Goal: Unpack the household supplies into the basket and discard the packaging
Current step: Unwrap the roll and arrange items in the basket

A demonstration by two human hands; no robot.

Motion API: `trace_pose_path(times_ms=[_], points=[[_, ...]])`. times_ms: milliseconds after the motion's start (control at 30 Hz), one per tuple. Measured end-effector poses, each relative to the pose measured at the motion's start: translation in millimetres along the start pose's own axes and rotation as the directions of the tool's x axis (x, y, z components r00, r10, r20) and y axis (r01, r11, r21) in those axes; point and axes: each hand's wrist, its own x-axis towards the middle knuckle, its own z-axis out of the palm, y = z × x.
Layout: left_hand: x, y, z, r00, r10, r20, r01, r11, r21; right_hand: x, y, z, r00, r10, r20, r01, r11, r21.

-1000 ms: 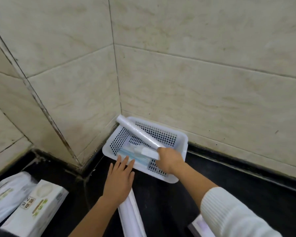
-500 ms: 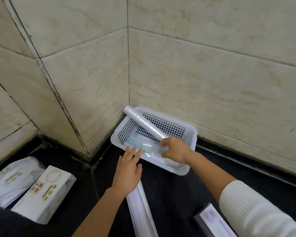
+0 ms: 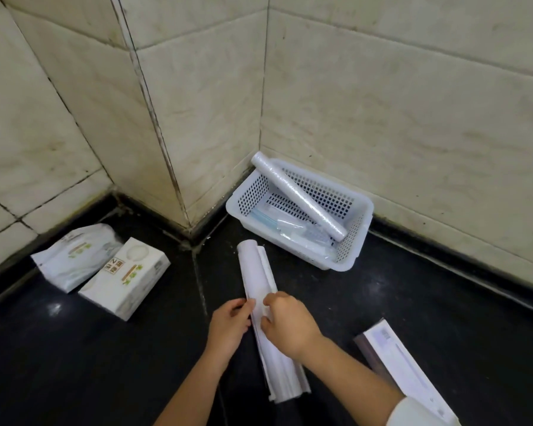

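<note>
A white perforated basket sits in the wall corner on the black floor. A clear plastic roll leans across it from the back left rim down to the right. Flat clear packets lie on the basket's bottom. In front of the basket lies a long white carton, open at its far end. My left hand grips the carton's left edge. My right hand pinches its top flap from the right.
A white tissue box and a soft white pack lie at the left by the wall. A long white and grey box lies at the lower right beside my right forearm. Tiled walls close off the back.
My right hand let go of the things in the basket and came back to the long carton. My left hand dropped from the basket rim onto the carton. The view tilted down.
</note>
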Motion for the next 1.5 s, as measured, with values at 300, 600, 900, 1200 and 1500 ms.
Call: trace_pose_path(times_ms=[300,600,900,1200,1500], points=[[-2,-4,-6,0.997,-0.052,0.059,0.051,0.999,0.013,-3,6,21,0.933,0.32,0.165,-0.345,0.927,0.15],[3,2,-20,0.999,-0.024,0.046,0.016,0.987,0.157,-3,32,-32,0.889,0.276,0.365,-0.449,0.681,0.578],[36,56,-17,0.946,0.317,-0.067,-0.25,0.845,0.474,9,47,-138,0.951,0.056,0.303,-0.263,0.658,0.706],[111,116,16,0.816,0.54,0.204,-0.444,0.362,0.82,122,77,-209,0.962,0.251,-0.108,-0.176,0.872,0.457],[132,98,13,0.858,0.451,0.247,-0.428,0.362,0.828,186,112,-182,0.953,0.165,-0.253,-0.119,0.975,0.186]])
